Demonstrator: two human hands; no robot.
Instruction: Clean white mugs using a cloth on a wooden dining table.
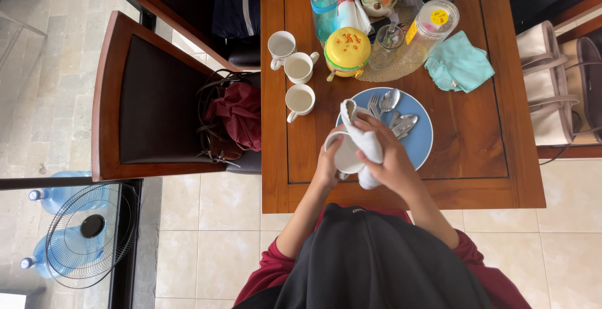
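Note:
My left hand (328, 166) grips a white mug (345, 155) held over the near edge of the wooden table (476, 158). My right hand (390, 158) presses a white cloth (361, 135) against the mug's rim and side. Just behind the mug lies a blue plate (421, 140) with several spoons and forks (394, 111) on it.
Three white mugs (298, 68) stand at the table's left. A yellow lidded pot (347, 49), blue bottle (323, 2), glass jar (429, 27) and teal cloth (459, 64) sit further back. A chair (147, 99) with a red bag (239, 116) stands left, a fan (88, 234) on the floor.

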